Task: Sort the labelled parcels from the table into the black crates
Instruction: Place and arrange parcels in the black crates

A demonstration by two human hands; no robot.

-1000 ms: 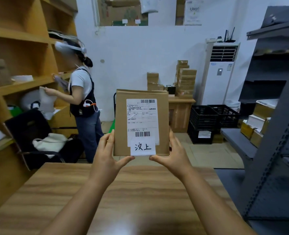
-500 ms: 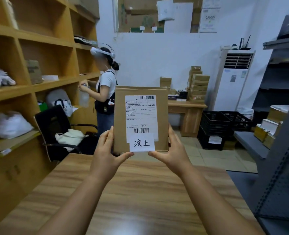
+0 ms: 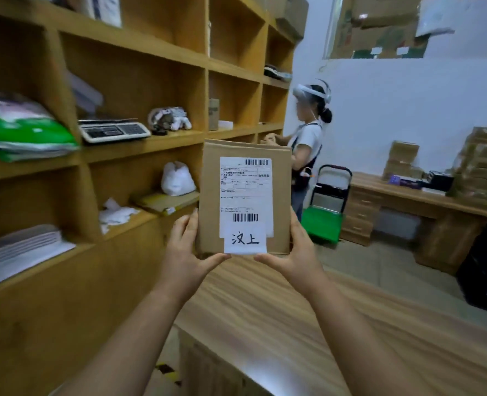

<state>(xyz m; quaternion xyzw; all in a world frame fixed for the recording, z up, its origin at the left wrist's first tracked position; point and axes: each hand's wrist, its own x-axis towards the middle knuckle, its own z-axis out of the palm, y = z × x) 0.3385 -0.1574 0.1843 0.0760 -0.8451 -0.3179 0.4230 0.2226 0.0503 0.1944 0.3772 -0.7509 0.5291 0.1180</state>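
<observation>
Two hands hold one parcel [image 3: 243,200] upright above the tabletop [image 3: 308,324]: left hand [image 3: 186,252] at 9 o'clock, right hand [image 3: 295,252] at 3 o'clock. Its lower edges are pinched by curled fingers. Long axis vertical; a black crate [image 3: 485,270] is judged at 3 o'clock.

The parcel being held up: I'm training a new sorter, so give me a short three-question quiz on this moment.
1. True or false: the parcel lies flat on the table.
2. Which hands hold it? A) left only B) right only C) both
3. Fill in: the white scale sits on a wooden ____.

Key: 1 false: it is upright, above the table. 2 C: left hand and right hand grip its lower corners. 3 shelf.
</observation>
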